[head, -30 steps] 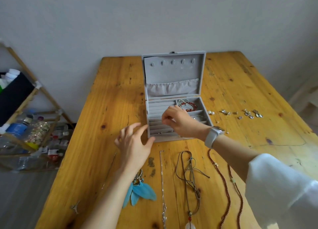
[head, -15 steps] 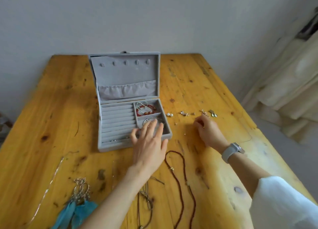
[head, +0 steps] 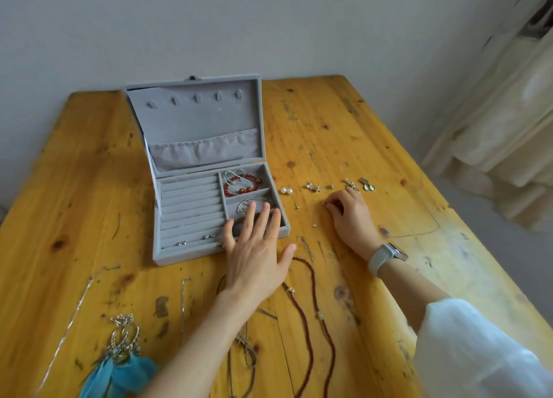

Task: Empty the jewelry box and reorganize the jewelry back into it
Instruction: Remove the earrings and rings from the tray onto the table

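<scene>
The grey jewelry box stands open on the wooden table. A red bead bracelet lies in its back right compartment, and small rings sit in the ring rolls. My left hand lies flat with straight fingers over the box's front right corner. My right hand, with a watch on the wrist, pinches a small earring on the table to the right of the box. Pearl studs and several other earrings lie in a row beyond it.
A dark red bead necklace and thin chains lie on the near part of the table. Blue feather earrings are at the near left. A thin chain loops at the right. A pale curtain hangs beyond the table's right edge.
My right hand left the box and went right to the earrings on the table. My left hand moved onto the box's front right corner. The view swung right.
</scene>
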Demonstrator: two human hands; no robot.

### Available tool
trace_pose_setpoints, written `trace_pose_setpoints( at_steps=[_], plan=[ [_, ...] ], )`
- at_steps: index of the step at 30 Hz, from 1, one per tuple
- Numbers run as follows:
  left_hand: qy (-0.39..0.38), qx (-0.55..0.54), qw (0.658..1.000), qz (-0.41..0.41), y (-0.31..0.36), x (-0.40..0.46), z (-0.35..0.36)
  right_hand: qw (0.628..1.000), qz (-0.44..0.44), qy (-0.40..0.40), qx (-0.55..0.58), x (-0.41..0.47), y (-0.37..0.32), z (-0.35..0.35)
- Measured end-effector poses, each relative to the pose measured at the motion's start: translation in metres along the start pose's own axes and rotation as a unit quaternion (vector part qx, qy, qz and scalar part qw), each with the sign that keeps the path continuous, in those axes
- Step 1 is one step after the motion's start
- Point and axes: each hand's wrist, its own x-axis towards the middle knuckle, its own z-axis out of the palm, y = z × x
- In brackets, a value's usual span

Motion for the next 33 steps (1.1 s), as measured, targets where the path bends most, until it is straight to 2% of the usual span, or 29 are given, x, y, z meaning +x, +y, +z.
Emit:
trace_pose_setpoints(
  at_steps=[23,28,33],
  plan=[
    [0.017,0.005,1.000,0.006,0.002,-0.001,-0.003,0.999,-0.018,0.029,0.021,-0.016,0.001,-0.007],
    [0.021,0.011,1.000,0.015,0.001,-0.002,-0.002,0.991,-0.115,0.000,-0.064,-0.050,-0.005,-0.008],
    [0.030,-0.004,0.999,0.015,0.001,-0.001,-0.002,0.986,-0.121,-0.002,-0.112,-0.046,-0.009,-0.004]
  ],
)
